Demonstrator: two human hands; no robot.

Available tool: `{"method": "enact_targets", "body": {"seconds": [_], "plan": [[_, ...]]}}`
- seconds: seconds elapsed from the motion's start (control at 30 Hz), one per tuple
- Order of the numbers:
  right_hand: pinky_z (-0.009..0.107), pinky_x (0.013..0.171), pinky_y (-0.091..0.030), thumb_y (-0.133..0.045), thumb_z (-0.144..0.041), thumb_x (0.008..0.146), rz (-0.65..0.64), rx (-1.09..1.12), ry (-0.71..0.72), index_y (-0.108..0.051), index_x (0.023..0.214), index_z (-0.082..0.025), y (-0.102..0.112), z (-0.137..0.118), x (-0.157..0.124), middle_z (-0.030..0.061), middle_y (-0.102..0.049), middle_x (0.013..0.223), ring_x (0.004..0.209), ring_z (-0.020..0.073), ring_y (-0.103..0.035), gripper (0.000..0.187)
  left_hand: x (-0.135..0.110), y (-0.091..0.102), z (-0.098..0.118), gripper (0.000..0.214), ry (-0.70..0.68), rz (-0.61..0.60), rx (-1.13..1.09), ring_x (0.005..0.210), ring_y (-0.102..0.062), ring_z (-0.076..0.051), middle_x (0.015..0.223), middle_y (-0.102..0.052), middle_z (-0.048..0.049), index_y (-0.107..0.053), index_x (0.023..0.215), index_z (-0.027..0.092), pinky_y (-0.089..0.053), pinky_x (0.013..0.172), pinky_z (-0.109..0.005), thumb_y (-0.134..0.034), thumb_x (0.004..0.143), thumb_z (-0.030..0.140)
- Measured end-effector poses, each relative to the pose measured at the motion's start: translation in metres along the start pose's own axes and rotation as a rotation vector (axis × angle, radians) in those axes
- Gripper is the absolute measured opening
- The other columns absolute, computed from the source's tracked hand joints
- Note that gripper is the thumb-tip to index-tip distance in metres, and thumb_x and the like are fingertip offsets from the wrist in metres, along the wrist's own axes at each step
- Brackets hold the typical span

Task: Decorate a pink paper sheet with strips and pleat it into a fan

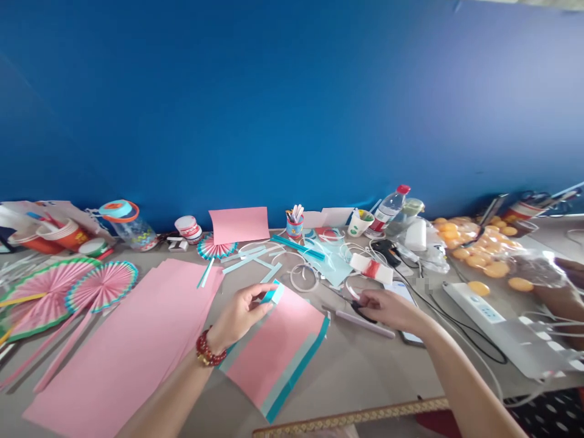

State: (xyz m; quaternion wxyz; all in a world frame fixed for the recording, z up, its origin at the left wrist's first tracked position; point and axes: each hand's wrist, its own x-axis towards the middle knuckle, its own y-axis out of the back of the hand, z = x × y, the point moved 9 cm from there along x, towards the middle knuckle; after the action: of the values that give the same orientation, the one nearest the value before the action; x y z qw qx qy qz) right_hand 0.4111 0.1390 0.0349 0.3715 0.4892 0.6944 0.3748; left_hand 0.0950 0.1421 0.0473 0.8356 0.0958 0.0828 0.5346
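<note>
My left hand [244, 313], with a red bead bracelet on its wrist, pinches the far corner of a pink paper sheet with teal edging [278, 350] that lies on the table. To the right, my right hand [385, 307] is closed on a small dark object, apparently scissor handles [360, 311], beside a pale pen-like stick [365, 322]. A roll of clear tape [305, 277] lies just beyond the sheet.
Large pink sheets [132, 347] and pink-and-teal paper fans [100, 286] fill the left. Cups, a jar [128, 225], a pen cup [294, 225] and a water bottle [387, 210] line the blue wall. A power strip [479, 307], cables and orange balls [479, 252] lie right, near another person's hand [563, 298].
</note>
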Motion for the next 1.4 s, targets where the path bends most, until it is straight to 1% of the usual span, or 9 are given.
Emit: {"method": "enact_targets", "body": {"seconds": [0.1, 0.17, 0.3, 0.4, 0.5, 0.7, 0.87, 1.13, 1.4], "plan": [[0.023, 0.049, -0.039, -0.056, -0.036, 0.084, 0.096, 0.059, 0.034, -0.061, 0.081, -0.024, 0.002, -0.015, -0.014, -0.0027, -0.062, 0.063, 0.053, 0.0138, -0.055, 0.014, 0.001, 0.004, -0.001, 0.041, 0.006, 0.029, -0.030, 0.106, -0.064, -0.021, 0.120, -0.069, -0.0064, -0.064, 0.123, 0.020, -0.052, 0.090, -0.031, -0.061, 0.086, 0.035], [0.024, 0.049, -0.038, -0.060, -0.041, 0.083, 0.178, 0.011, 0.058, -0.062, 0.093, -0.023, 0.002, -0.038, -0.022, -0.0039, -0.058, 0.058, 0.051, 0.0144, -0.054, 0.020, 0.002, 0.004, -0.003, 0.041, 0.013, 0.037, -0.038, 0.109, -0.063, -0.022, 0.120, -0.069, -0.0063, -0.065, 0.123, 0.020, -0.052, 0.093, -0.032, -0.061, 0.086, 0.036], [0.028, 0.068, -0.045, -0.063, -0.038, 0.083, 0.289, -0.131, 0.231, -0.062, 0.104, -0.024, -0.004, -0.106, -0.032, 0.0040, -0.071, 0.092, 0.079, 0.0189, -0.066, 0.025, 0.003, 0.006, -0.005, 0.041, 0.022, 0.080, -0.026, 0.114, -0.062, -0.023, 0.123, -0.068, -0.0065, -0.066, 0.122, 0.020, -0.049, 0.099, -0.036, -0.064, 0.084, 0.035], [0.029, 0.070, -0.044, -0.060, -0.040, 0.088, 0.309, -0.229, 0.295, -0.063, 0.103, -0.022, -0.013, -0.133, -0.028, 0.0055, -0.071, 0.091, 0.084, 0.0209, -0.066, 0.024, 0.000, 0.007, -0.004, 0.042, 0.032, 0.112, -0.043, 0.113, -0.062, -0.024, 0.122, -0.069, -0.0070, -0.065, 0.123, 0.020, -0.049, 0.098, -0.036, -0.065, 0.084, 0.033], [0.029, 0.067, -0.043, -0.058, -0.041, 0.090, 0.333, -0.297, 0.312, -0.064, 0.099, -0.021, -0.018, -0.137, -0.024, 0.0044, -0.070, 0.086, 0.081, 0.0201, -0.066, 0.023, -0.004, 0.005, -0.003, 0.042, 0.051, 0.111, -0.108, 0.109, -0.063, -0.023, 0.120, -0.069, -0.0076, -0.065, 0.124, 0.020, -0.049, 0.098, -0.036, -0.065, 0.084, 0.032], [0.029, 0.065, -0.042, -0.058, -0.039, 0.091, 0.353, -0.302, 0.346, -0.065, 0.100, -0.022, -0.018, -0.135, -0.026, 0.0034, -0.071, 0.084, 0.080, 0.0188, -0.067, 0.021, -0.010, 0.001, -0.001, 0.044, 0.081, 0.074, -0.241, 0.112, -0.061, -0.023, 0.121, -0.068, -0.0073, -0.063, 0.127, 0.019, -0.048, 0.100, -0.034, -0.064, 0.085, 0.030], [0.028, 0.063, -0.042, -0.055, -0.041, 0.093, 0.342, -0.297, 0.360, -0.066, 0.099, -0.022, -0.018, -0.136, -0.029, 0.0032, -0.072, 0.083, 0.076, 0.0180, -0.066, 0.023, -0.015, 0.001, 0.003, 0.043, 0.074, 0.098, -0.204, 0.112, -0.060, -0.021, 0.122, -0.067, -0.0055, -0.063, 0.127, 0.022, -0.049, 0.096, -0.031, -0.064, 0.086, 0.031], [0.028, 0.064, -0.044, -0.049, -0.044, 0.096, 0.400, -0.316, 0.377, -0.068, 0.096, -0.023, -0.018, -0.134, -0.036, 0.0065, -0.075, 0.091, 0.076, 0.0184, -0.066, 0.029, -0.024, 0.002, 0.013, 0.043, 0.043, 0.155, -0.175, 0.112, -0.061, -0.022, 0.126, -0.066, -0.0062, -0.063, 0.127, 0.022, -0.053, 0.091, -0.029, -0.066, 0.086, 0.034], [0.027, 0.061, -0.042, -0.042, -0.041, 0.101, 0.443, -0.361, 0.456, -0.065, 0.091, -0.020, -0.016, -0.141, -0.041, 0.0058, -0.074, 0.084, 0.070, 0.0162, -0.065, 0.032, -0.029, 0.002, 0.017, 0.045, 0.036, 0.168, -0.182, 0.110, -0.062, -0.022, 0.125, -0.067, -0.0062, -0.063, 0.128, 0.021, -0.054, 0.088, -0.027, -0.067, 0.085, 0.035]]}}
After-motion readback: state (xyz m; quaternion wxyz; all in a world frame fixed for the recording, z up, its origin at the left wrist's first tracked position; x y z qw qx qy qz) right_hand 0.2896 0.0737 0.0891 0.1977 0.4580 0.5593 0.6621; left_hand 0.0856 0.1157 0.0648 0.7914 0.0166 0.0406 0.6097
